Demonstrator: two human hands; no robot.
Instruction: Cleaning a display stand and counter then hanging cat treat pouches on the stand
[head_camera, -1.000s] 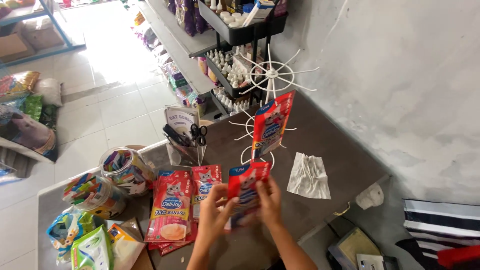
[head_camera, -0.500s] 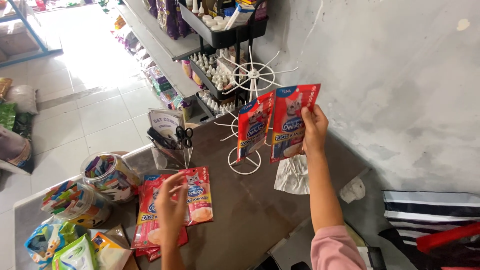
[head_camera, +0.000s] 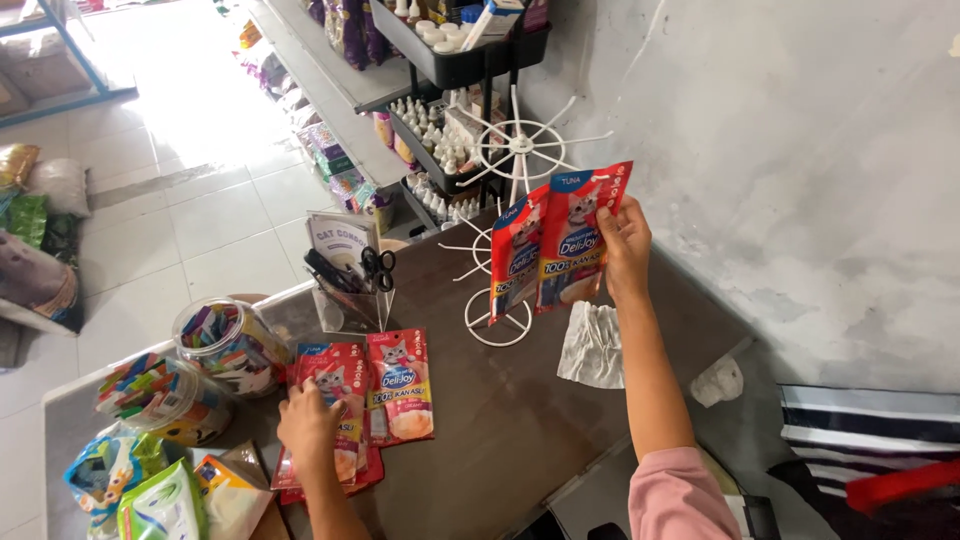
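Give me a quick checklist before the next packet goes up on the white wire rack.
1. Right hand grips the red packet by its upper edge: ok.
2. Packet's top hole lined up with a prong of the white wire rack: cannot tell, the hole is too small to see.
3. Neighbouring hung packet hangs straight beside it: ok.
4. Left hand rests on the packets lying on the counter, ready to lift one: ok.
5. Rack base ring sits flat on the brown counter: ok.
6. Crumpled white paper lies clear of the base: ok.
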